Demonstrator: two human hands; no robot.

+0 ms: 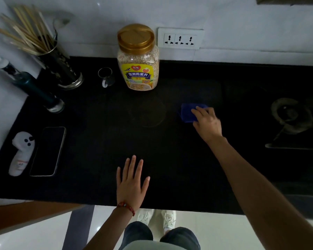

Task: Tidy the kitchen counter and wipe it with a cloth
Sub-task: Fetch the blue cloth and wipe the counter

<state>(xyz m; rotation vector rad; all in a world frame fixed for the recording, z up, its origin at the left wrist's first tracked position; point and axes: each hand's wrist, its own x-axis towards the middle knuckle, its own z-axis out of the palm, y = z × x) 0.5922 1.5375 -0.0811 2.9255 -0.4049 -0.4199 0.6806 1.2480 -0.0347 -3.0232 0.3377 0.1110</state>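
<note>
Your blue cloth (188,112) lies on the black counter (98,141), right of centre and in front of the wall socket (180,38). Your right hand (206,121) rests on it and hides its near right part; the fingers (197,112) lie on top, but whether they press flat or bunch the fabric, you cannot tell. Your left hand (131,183) lies flat near the front edge, fingers straight and spread, grasping nothing, a red bead bracelet (126,207) at the wrist.

Behind stand an oat jar (138,58) with a gold lid, a small glass mug (106,76), a chopstick holder (60,67) and a dark bottle (31,87), its top cut off at the left edge. A phone (48,150) and a white ghost-shaped object (22,152) lie at far left. A faint round mark (148,112) shows on the dark surface, hard to make out. The gas burner (291,116) at right is dim.
</note>
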